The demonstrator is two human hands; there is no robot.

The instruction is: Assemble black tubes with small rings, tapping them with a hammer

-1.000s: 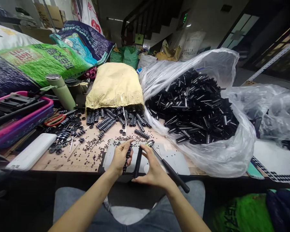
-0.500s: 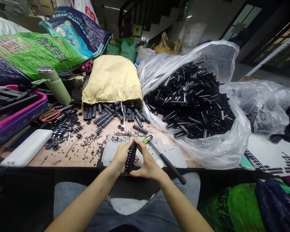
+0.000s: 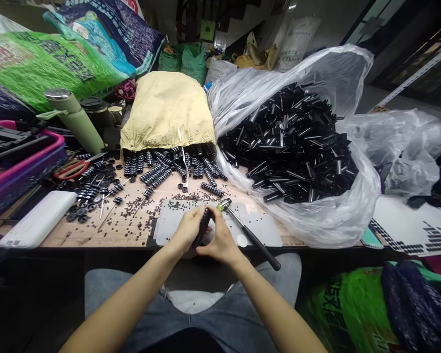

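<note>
Black case (image 3: pixel 202 228): gripped by left hand (image 3: pixel 186 229) and, thumb against fingertips, by right hand (image 3: pixel 222 241), near worktop's (image 3: pixel 91 239) front edge.
Beaded roller: brought against case, now hidden; fitting apparently advanced.

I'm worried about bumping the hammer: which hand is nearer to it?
Right. The right hand is just left of the hammer; the left hand is farther left, across the black part.

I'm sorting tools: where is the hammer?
In the head view, the hammer lies just right of the right hand, on the grey sheet, its handle overhanging the table's front edge.
</note>
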